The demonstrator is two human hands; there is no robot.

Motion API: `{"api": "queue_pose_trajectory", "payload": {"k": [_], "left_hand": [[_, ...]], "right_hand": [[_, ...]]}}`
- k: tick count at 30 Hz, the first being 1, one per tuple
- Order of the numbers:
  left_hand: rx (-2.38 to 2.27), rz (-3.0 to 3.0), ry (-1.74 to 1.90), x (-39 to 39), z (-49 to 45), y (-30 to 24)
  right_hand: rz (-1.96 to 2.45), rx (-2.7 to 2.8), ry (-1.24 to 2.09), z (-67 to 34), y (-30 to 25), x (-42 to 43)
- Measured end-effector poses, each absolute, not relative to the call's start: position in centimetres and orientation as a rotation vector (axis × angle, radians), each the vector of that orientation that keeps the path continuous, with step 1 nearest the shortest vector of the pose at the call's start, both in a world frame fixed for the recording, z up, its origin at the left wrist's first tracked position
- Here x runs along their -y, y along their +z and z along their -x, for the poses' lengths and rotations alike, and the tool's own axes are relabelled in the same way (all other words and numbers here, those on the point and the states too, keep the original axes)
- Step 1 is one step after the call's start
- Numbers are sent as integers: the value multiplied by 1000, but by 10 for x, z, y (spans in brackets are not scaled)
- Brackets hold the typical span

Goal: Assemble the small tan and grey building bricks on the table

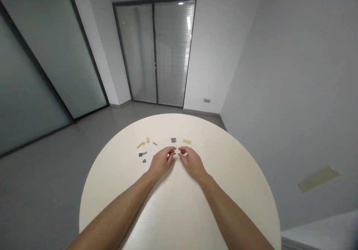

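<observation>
My left hand [160,162] and my right hand [192,164] meet at the middle of a round cream table [179,201]. Their fingertips pinch a tiny pale tan piece [175,151] between them, and it is mostly hidden by my fingers. Just beyond my hands lie a grey brick-like piece [173,140] and a flat tan plate [187,141]. To the left of my left hand are several small tan and grey pieces, including a long tan strip [140,144] and a dark grey piece [142,153]. A faint pale piece [203,144] lies to the right.
The table's curved far edge [173,114] stands above a grey floor [56,175]. Beyond it are a glass door with blinds [154,52], frosted glass panels at the left, and a grey wall at the right.
</observation>
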State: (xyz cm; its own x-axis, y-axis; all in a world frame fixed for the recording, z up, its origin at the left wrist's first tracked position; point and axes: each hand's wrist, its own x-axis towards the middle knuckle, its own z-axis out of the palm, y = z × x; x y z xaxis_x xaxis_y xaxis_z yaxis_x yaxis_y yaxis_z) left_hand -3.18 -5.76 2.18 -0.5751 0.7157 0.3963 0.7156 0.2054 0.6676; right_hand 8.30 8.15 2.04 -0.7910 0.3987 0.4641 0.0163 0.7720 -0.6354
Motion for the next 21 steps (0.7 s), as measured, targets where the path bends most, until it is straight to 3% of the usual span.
{"api": "queue_pose_trajectory", "payload": {"k": [21], "left_hand": [[-2429,-1432,1351,58,29,25]], "right_hand": [[320,2358,840,-83,21,-81]]}}
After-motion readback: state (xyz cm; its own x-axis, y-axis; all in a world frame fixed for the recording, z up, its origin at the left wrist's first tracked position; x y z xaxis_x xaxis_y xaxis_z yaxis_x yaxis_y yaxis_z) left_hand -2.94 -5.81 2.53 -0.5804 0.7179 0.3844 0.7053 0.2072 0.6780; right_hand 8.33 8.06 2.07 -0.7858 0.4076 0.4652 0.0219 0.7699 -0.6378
